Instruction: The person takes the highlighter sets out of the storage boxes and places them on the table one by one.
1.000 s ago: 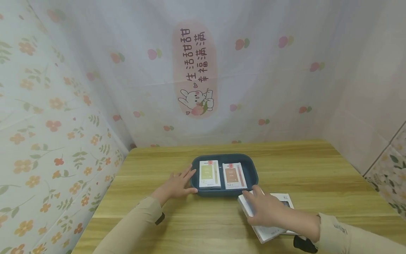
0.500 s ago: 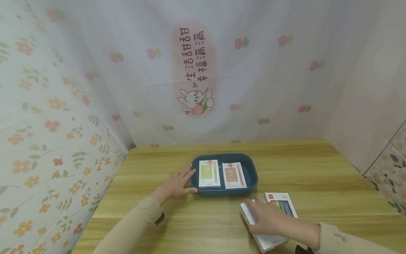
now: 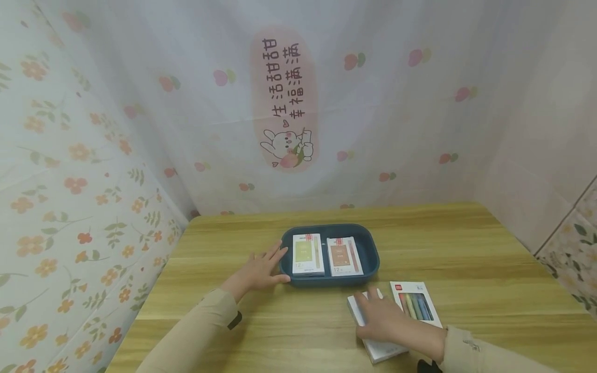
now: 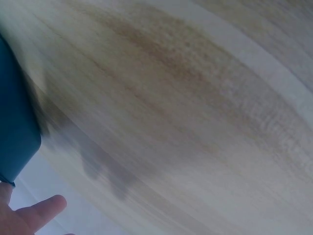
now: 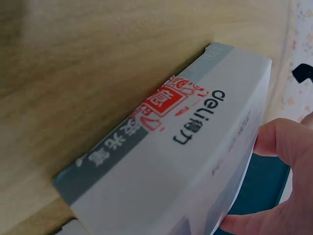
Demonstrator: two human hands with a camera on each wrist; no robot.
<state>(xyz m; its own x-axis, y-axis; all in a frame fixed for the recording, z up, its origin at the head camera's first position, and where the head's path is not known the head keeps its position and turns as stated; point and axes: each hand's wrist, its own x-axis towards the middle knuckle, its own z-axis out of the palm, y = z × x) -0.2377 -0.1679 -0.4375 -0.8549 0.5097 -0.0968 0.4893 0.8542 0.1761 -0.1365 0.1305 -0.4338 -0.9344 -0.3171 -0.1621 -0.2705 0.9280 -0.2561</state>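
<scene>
My right hand [image 3: 384, 317] grips a white deli box [image 3: 383, 350] by its sides. In the right wrist view, the box [image 5: 161, 156] bears a red stamp-like print and a dark grey strip, with thumb and finger at its edge. Beside it on the right lies a white pack with a window onto coloured sticks [image 3: 416, 305]. My left hand [image 3: 256, 272] has its fingers spread and touches the left end of a dark blue tray [image 3: 368, 243]. Inside the tray stand a box with a green label [image 3: 303, 254] and a box with a brown label [image 3: 340, 256].
The wooden table [image 3: 224, 243] ends at a white curtain [image 3: 396, 114] with fruit prints at the back. A flowered cloth [image 3: 84, 207] hangs on the left. The tray's right end shows a bare strip of floor beside the brown-label box.
My right hand first went slightly down and right, then back left with the deli box, uncovering the windowed pack. The left hand and tray have hardly moved.
</scene>
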